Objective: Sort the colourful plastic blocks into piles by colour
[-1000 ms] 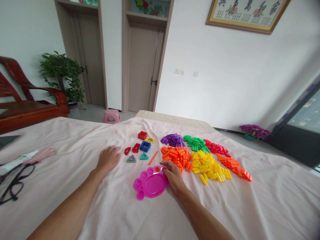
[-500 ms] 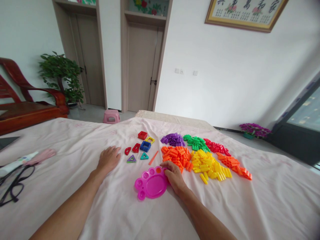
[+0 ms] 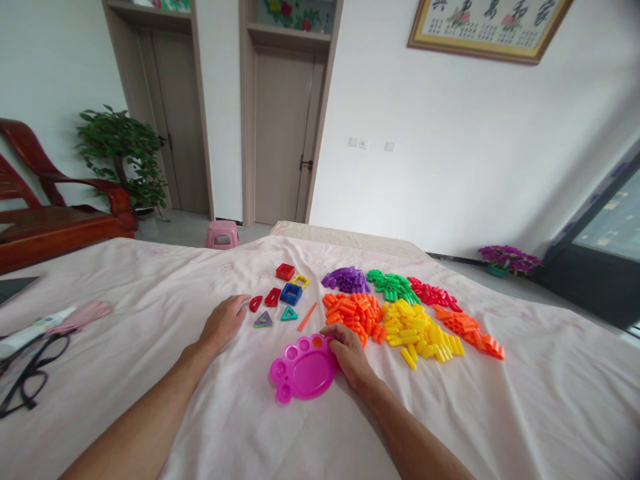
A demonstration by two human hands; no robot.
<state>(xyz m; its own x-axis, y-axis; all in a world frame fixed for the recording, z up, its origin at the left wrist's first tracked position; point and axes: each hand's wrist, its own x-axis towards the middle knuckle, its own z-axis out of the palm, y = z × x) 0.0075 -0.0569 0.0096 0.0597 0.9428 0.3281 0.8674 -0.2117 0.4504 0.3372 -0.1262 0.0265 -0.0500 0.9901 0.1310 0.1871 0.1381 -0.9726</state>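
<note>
My right hand (image 3: 350, 353) grips the right edge of a pink paint palette (image 3: 313, 375), thumb on its rim. One small well of the palette looks orange inside. My left hand (image 3: 225, 323) rests on the cloth with its fingers stretched out and nothing in them. Its fingertips are close to a red half-round piece (image 3: 255, 303). Beside that are a red frame piece (image 3: 273, 297), a purple-and-green triangle (image 3: 263, 320), a teal triangle (image 3: 289, 313), a blue square frame (image 3: 291, 293), a yellow frame (image 3: 300, 281) and a red square stack (image 3: 285, 271).
An orange stick (image 3: 307, 317) lies above the palette. To the right are heaps of small tubes: purple (image 3: 346, 280), green (image 3: 395, 287), red (image 3: 434, 295), orange (image 3: 353, 313) and yellow (image 3: 417, 330). Eyeglasses (image 3: 33, 373) and a white tube (image 3: 35, 332) lie at left.
My left hand has shifted slightly right and its fingers now reach closer to the red half-round piece. The right hand and the palette have stayed in place.
</note>
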